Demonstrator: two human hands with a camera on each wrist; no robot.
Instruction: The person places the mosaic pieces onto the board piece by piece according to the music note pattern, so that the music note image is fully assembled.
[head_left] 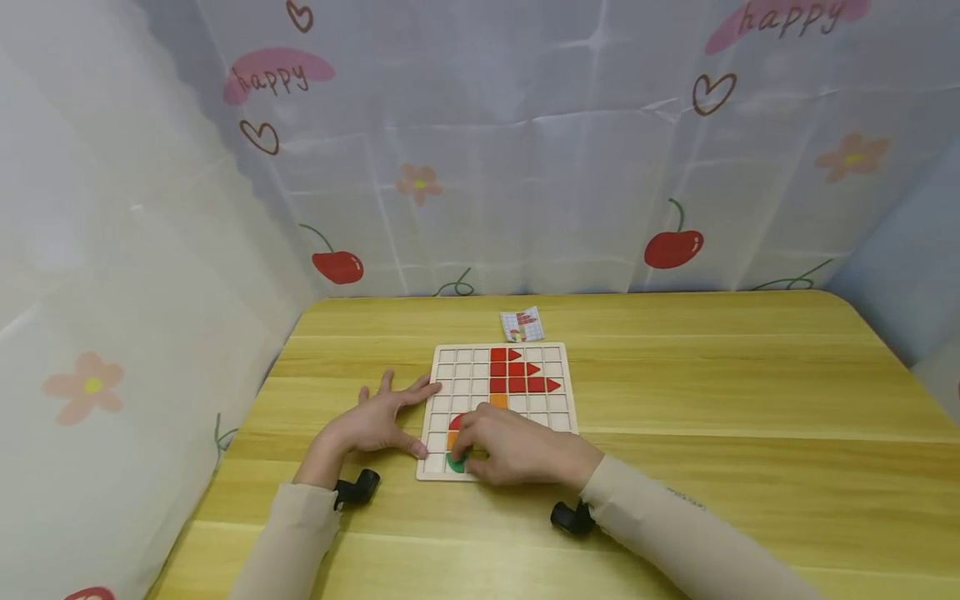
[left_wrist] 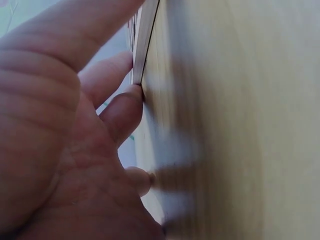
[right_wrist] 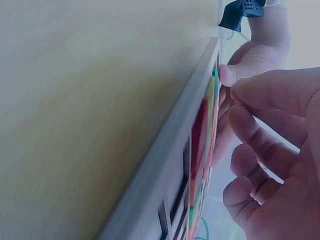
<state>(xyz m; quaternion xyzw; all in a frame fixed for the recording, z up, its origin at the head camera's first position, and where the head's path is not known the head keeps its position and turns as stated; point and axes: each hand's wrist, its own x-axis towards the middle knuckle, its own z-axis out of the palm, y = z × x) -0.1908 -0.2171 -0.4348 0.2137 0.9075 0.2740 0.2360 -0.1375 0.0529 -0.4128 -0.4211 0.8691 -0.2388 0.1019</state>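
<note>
A light wooden grid board [head_left: 461,375] lies on the table, with flat coloured pieces in its cells. Red squares and triangles [head_left: 517,385] fill cells near the top, above an orange square [head_left: 498,402]. My left hand [head_left: 371,421] has its fingers spread, touching the board's left edge with thumb and fingertips. Over the lower part of the board, my right hand [head_left: 510,446] has its fingertips close to a green rounded piece [head_left: 455,463]. In the right wrist view its thumb [right_wrist: 275,92] and bent fingers show nothing between them. This hand covers several cells.
A small printed pattern card [head_left: 522,324] lies just behind the board on the wood-grain table [head_left: 712,400]. A patterned curtain [head_left: 525,167] hangs along the table's back edge. Black wrist mounts [head_left: 573,518] sit below both hands.
</note>
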